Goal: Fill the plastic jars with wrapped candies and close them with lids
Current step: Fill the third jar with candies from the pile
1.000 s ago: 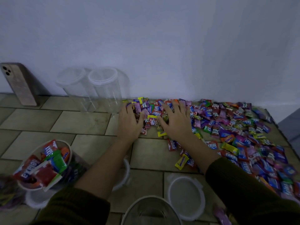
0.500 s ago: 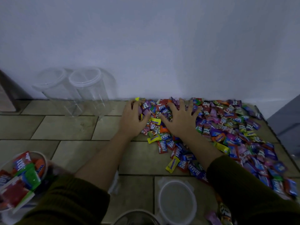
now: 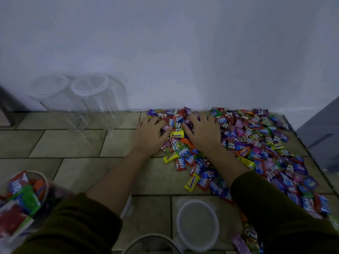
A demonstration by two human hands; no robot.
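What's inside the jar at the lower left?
The jar holds wrapped candies in red, green and orange, up to its rim. Its lower part is hidden by the left sleeve and blur.

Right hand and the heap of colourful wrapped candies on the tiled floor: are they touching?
Touching. The head view shows the right hand lying palm-down on the heap of colourful wrapped candies, its spread fingers resting directly on wrappers.

The left grip (image 3: 149, 133) and right grip (image 3: 201, 133) lie palm-down, side by side, fingers loosely bent.
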